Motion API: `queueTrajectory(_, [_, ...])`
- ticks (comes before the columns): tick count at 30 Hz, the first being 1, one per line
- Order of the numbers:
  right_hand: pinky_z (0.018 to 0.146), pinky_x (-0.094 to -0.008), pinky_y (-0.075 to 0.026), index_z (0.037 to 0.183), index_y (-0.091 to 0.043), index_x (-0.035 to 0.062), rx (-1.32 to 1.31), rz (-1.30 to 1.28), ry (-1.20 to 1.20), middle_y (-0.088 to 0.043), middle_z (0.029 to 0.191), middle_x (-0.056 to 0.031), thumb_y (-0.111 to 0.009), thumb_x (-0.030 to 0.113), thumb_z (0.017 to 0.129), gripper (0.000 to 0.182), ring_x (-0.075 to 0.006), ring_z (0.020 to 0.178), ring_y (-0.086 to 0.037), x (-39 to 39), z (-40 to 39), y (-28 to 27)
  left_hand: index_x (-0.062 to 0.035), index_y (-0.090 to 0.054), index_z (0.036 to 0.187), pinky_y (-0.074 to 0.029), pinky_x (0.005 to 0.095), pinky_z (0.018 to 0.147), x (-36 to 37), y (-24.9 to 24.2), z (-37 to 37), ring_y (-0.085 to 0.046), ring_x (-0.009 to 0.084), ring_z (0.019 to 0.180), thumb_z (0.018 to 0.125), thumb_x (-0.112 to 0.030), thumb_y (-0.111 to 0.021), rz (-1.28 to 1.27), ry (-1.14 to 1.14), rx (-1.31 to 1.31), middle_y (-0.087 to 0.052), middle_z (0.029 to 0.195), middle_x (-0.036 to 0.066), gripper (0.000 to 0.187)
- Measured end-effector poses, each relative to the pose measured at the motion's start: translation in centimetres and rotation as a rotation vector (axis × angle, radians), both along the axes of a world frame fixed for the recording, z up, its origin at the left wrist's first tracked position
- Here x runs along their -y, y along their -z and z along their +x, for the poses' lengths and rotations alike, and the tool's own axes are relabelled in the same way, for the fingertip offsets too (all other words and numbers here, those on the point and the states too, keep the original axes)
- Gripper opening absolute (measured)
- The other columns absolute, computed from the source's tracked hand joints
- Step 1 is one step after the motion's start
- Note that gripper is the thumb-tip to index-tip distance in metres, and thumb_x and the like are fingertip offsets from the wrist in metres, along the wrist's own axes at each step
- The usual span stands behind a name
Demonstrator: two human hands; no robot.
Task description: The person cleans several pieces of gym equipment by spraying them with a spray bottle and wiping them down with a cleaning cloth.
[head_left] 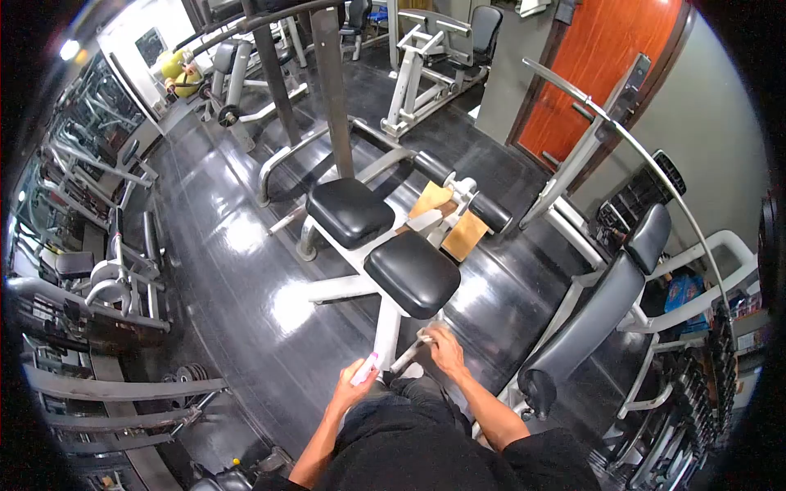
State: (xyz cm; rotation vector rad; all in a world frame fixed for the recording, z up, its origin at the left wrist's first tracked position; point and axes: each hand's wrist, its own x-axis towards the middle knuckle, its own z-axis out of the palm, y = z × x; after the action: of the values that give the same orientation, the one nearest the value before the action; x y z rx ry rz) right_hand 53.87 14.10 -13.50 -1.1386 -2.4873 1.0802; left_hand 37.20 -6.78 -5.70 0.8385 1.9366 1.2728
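Observation:
My left hand (352,386) is closed around a small pink-and-white object (365,370), its kind partly hidden by my fingers. Slightly higher and to the right, my right hand (444,352) has its fingers curled at the upper end of a short light-coloured bar (408,355). Something pale shows at these fingertips; I cannot tell whether it is a cloth or part of the bar. Just beyond both hands is a weight machine with a white frame (388,331) and two black padded seats, the nearer seat (412,274) and the farther seat (350,213).
Black foam rollers (491,213) and tan wooden blocks (465,236) sit on the machine's far right side. A padded bench (589,319) stands at right, beside a dumbbell rack (696,409). Dark uprights (332,90) rise behind the seats. Glossy black flooring (221,270) stretches left.

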Motion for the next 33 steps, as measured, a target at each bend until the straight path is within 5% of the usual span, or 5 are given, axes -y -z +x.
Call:
queueTrajectory(5, [0.101, -0.0401, -0.043, 0.124, -0.060, 0.0162, 0.050, 0.050, 0.114, -0.048, 0.140, -0.0132, -0.053, 0.004, 0.085, 0.041, -0.0346, 0.121, -0.052, 2.0, -0.5, 2.2, -0.0019, -0.062, 0.087, -0.043, 0.0287, 0.056, 0.3, -1.8, 0.0, -0.052, 0.0098, 0.059, 0.084, -0.016, -0.071, 0.021, -0.055, -0.041, -0.059, 0.065, 0.007, 0.017])
queueTrajectory(13, [0.099, -0.0392, -0.045, 0.123, -0.061, 0.0149, -0.023, -0.106, -0.226, -0.058, 0.129, -0.0132, -0.057, 0.008, 0.085, 0.039, -0.0344, 0.115, -0.057, 6.2, -0.1, 0.0, -0.0028, -0.062, 0.086, -0.043, 0.0278, 0.054, 2.0, -1.9, 0.8, -0.052, 0.0080, 0.059, 0.084, -0.017, -0.071, 0.048, -0.047, -0.044, -0.058, 0.063, 0.005, 0.017])
queueTrajectory(15, [0.099, -0.0358, -0.045, 0.120, -0.064, 0.0125, -0.149, -0.393, -0.057, -0.061, 0.125, -0.0124, -0.060, 0.010, 0.086, 0.035, -0.0297, 0.115, -0.058, 5.8, 0.3, -0.8, -0.0027, -0.062, 0.086, -0.043, 0.0275, 0.053, 2.2, -1.5, 0.9, -0.051, 0.0078, 0.057, 0.084, -0.017, -0.072, -0.007, -0.048, 0.102, -0.058, 0.062, 0.004, 0.017])
queueTrajectory(24, [0.094, -0.0293, -0.044, 0.126, -0.060, 0.0061, -0.375, -0.733, 0.344, -0.060, 0.126, -0.0077, -0.066, 0.016, 0.089, 0.039, -0.0171, 0.112, -0.056, 0.3, 4.5, -3.9, -0.0036, -0.062, 0.089, -0.043, 0.0260, 0.054, -3.2, -5.5, 2.1, -0.050, 0.0063, 0.059, 0.085, -0.015, -0.069, 0.117, 0.044, 0.021, -0.057, 0.065, 0.001, 0.014])
queueTrajectory(33, [0.088, -0.0295, -0.051, 0.131, -0.051, 0.0059, -0.816, -1.047, 0.548, -0.060, 0.120, -0.0034, -0.060, 0.013, 0.094, 0.039, -0.0148, 0.105, -0.060, -10.5, 10.3, -5.3, -0.0048, -0.062, 0.094, -0.048, 0.0247, 0.059, -15.4, -8.6, 5.9, -0.056, 0.0066, 0.062, 0.087, -0.013, -0.067, 0.066, -0.169, 0.241, -0.060, 0.072, 0.000, 0.012])
